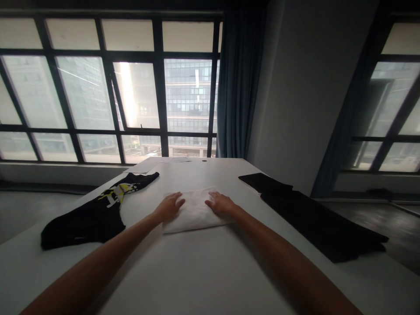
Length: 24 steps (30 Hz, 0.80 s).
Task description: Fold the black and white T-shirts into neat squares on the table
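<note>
A folded white cloth (196, 212) lies flat in the middle of the white table (183, 275); its exact kind cannot be made out. My left hand (169, 207) rests on its left side, fingers stretched forward and apart. On the right side of the cloth lies my right hand (221, 204), its fingers also spread and pointing inward. Both palms face down, and neither hand grips anything. Left of my hands is a black garment with a yellow and white print (95, 210). To the right, black trousers (318, 221) lie stretched along the table's edge.
Sheets of paper (144, 165) lie at the table's far left corner. A dark round spot (204, 160) marks the far edge. Beyond stand windows (134, 96), a blue curtain (239, 87) and a grey pillar (305, 87).
</note>
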Each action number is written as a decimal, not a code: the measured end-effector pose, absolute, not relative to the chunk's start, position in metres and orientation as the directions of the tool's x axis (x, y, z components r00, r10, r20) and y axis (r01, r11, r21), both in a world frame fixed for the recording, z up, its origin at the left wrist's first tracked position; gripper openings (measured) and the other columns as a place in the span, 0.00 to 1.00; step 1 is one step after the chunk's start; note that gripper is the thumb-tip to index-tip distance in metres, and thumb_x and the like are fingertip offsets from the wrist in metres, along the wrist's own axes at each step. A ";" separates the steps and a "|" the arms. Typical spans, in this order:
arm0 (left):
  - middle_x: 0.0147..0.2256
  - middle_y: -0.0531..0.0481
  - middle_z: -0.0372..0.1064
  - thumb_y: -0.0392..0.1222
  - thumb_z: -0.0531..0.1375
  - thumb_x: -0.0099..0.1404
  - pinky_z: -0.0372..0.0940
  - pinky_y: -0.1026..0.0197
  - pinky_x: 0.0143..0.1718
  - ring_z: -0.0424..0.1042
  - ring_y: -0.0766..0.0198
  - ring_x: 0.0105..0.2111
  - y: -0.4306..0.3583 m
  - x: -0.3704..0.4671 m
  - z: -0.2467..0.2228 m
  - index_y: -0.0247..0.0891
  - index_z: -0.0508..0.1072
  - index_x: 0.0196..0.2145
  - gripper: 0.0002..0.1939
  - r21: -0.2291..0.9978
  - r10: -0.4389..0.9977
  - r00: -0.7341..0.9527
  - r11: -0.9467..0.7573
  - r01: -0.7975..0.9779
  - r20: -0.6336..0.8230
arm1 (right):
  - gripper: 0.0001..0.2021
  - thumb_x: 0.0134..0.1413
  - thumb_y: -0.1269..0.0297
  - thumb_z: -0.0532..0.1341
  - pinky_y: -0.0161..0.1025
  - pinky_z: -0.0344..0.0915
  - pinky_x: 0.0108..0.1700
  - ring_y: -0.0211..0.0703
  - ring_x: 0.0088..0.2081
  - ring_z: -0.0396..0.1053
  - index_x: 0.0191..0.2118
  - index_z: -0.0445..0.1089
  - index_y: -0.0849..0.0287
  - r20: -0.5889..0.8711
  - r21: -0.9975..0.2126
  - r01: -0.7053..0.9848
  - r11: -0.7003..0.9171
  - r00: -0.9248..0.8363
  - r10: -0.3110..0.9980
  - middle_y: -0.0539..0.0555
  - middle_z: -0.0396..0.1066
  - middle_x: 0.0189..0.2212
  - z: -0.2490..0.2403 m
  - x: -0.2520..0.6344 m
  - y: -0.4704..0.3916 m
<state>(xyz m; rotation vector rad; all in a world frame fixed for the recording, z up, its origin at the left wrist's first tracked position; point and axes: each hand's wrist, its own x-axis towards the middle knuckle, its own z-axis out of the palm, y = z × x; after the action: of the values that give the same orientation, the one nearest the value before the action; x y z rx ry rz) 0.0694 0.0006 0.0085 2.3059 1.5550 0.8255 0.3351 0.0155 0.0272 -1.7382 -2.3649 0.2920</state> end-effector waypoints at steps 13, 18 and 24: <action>0.69 0.43 0.36 0.66 0.39 0.69 0.39 0.46 0.66 0.37 0.53 0.69 -0.033 0.058 -0.017 0.36 0.49 0.69 0.41 0.192 0.967 0.247 -0.256 0.948 0.066 | 0.35 0.64 0.41 0.40 0.50 0.32 0.68 0.47 0.70 0.35 0.70 0.47 0.55 0.013 -0.247 0.909 0.336 -0.344 0.939 0.54 0.39 0.71 -0.013 0.333 0.010; 0.69 0.43 0.33 0.66 0.37 0.69 0.40 0.46 0.66 0.34 0.53 0.69 -0.045 0.053 -0.021 0.32 0.46 0.69 0.43 0.171 0.977 0.204 -0.210 0.963 0.053 | 0.33 0.65 0.44 0.41 0.53 0.42 0.65 0.55 0.66 0.48 0.65 0.57 0.63 0.175 -0.226 0.960 0.166 -0.128 0.976 0.65 0.54 0.65 -0.012 0.336 0.002; 0.69 0.40 0.34 0.67 0.38 0.68 0.40 0.48 0.67 0.33 0.52 0.69 -0.058 0.050 -0.024 0.28 0.46 0.69 0.45 0.193 0.962 0.269 -0.272 0.943 0.041 | 0.39 0.51 0.43 0.63 0.49 0.61 0.56 0.64 0.59 0.62 0.59 0.63 0.72 0.017 -0.385 0.917 -0.107 0.123 0.992 0.73 0.64 0.57 0.011 0.356 0.015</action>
<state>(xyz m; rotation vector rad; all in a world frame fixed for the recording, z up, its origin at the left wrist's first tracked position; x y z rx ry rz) 0.0500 -0.0582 -0.0239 2.3962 1.8104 0.2254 0.3565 0.0150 0.0115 -2.1051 -1.8659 0.3553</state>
